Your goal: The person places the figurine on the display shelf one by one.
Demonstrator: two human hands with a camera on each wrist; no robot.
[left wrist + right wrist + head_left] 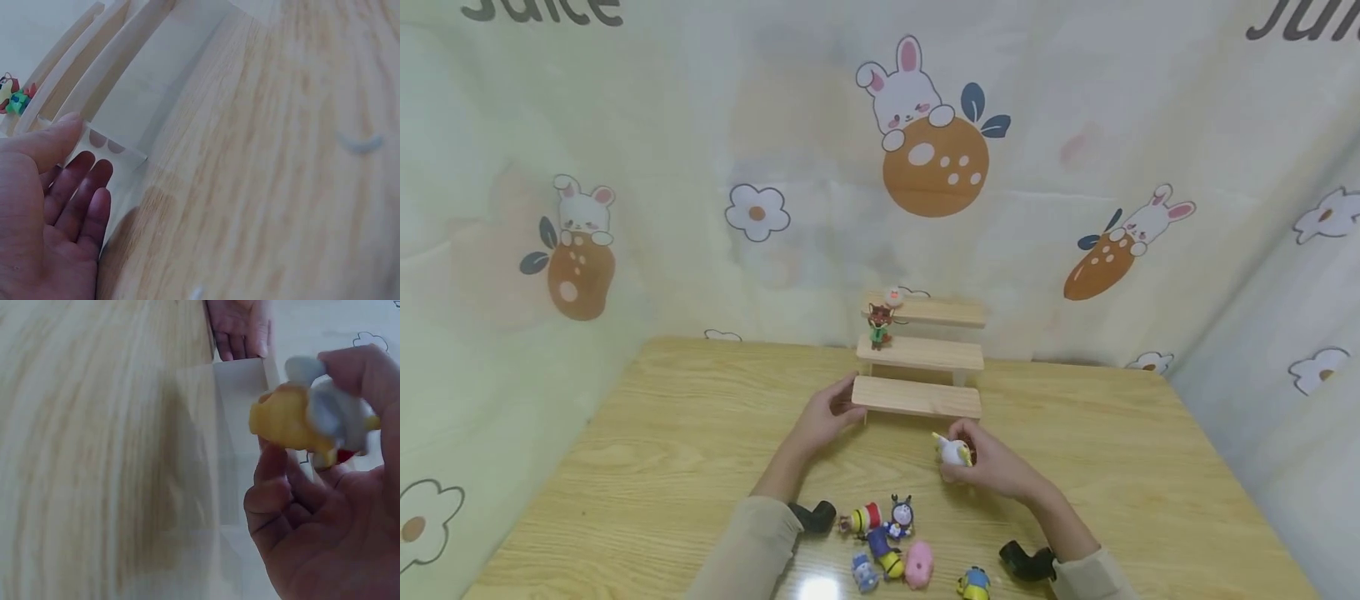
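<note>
A three-tier wooden display stand (917,396) with clear side panels stands towards the back of the table. My left hand (825,417) is at the left end of its lowest tier. In the left wrist view the thumb rests on the board's end, with loosely extended fingertips at the clear side panel (128,150). In front of the stand's right part, my right hand (988,462) pinches a small white and yellow figurine (287,419) above the table. A fox figurine (879,327) in green stands on the left of the middle tier; a small whitish round figure (893,297) is on the top tier.
Several figurines lie near the front: a red and yellow striped one (865,518), a dark horned one (901,518), a blue one (864,573), a pink one (919,564) and a blue-yellow one (974,583). A printed curtain (820,292) hangs behind the table.
</note>
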